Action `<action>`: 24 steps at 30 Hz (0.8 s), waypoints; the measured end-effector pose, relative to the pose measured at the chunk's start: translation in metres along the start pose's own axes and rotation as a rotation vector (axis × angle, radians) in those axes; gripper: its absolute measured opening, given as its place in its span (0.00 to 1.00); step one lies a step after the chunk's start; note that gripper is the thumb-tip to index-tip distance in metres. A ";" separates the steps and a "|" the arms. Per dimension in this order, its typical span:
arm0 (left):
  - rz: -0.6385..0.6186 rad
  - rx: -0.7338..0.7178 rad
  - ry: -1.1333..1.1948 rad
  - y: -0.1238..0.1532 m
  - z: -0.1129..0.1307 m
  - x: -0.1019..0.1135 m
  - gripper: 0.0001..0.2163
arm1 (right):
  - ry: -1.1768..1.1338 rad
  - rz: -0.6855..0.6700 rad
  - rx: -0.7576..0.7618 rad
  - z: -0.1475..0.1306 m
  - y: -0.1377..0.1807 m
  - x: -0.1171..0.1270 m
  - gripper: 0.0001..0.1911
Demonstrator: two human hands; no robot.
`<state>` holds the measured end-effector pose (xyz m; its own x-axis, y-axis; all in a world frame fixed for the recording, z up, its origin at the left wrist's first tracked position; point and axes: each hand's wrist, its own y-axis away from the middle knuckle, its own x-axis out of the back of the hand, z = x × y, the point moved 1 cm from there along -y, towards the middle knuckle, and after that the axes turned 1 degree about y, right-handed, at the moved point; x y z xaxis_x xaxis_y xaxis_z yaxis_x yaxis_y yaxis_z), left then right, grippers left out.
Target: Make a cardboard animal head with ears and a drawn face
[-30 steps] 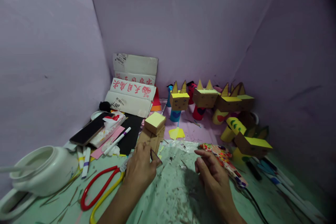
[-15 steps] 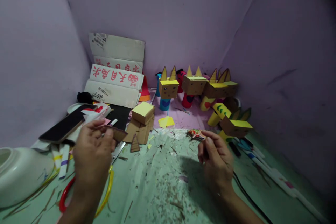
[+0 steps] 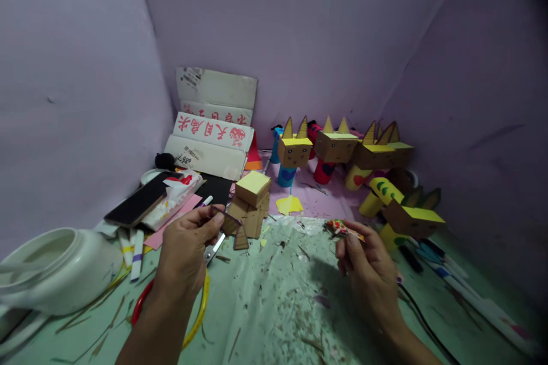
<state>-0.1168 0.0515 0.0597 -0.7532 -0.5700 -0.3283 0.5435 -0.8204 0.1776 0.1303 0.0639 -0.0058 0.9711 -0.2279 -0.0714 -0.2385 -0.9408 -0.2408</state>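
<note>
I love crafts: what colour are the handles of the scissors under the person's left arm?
The loop-handled scissors have one red handle, one yellow; head view.

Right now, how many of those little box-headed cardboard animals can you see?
5. Along the back wall: blue-bodied animal, red-bodied animal, yellow-bodied animal, and a fourth animal overlapping it. A tipped animal lies nearer, right. Others may be hidden.

A white pot [image 3: 64,274] sat far left, scissors [image 3: 204,296] and a phone [image 3: 137,205] nearby; cardboard animal figures [image 3: 294,151] stood in a row behind.
</note>
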 end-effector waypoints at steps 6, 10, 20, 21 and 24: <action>0.069 -0.086 -0.039 -0.004 -0.004 -0.002 0.11 | 0.150 -0.045 0.003 0.004 0.001 0.002 0.16; 0.043 -0.066 -0.027 -0.008 -0.008 -0.005 0.11 | 0.164 -0.109 -0.060 0.004 -0.008 -0.012 0.24; 0.064 0.023 0.016 -0.011 -0.020 -0.003 0.14 | 0.568 -0.412 0.102 0.002 -0.075 -0.141 0.56; 0.059 0.033 0.009 -0.012 -0.021 -0.003 0.14 | 0.584 -0.403 0.114 0.006 -0.076 -0.147 0.56; 0.044 0.052 -0.010 -0.012 -0.021 -0.005 0.15 | 0.593 -0.364 0.141 0.018 -0.080 -0.157 0.52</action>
<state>-0.1114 0.0653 0.0399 -0.7328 -0.6059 -0.3097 0.5562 -0.7955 0.2402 -0.0033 0.1791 0.0074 0.8226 -0.0416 0.5670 0.1418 -0.9508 -0.2755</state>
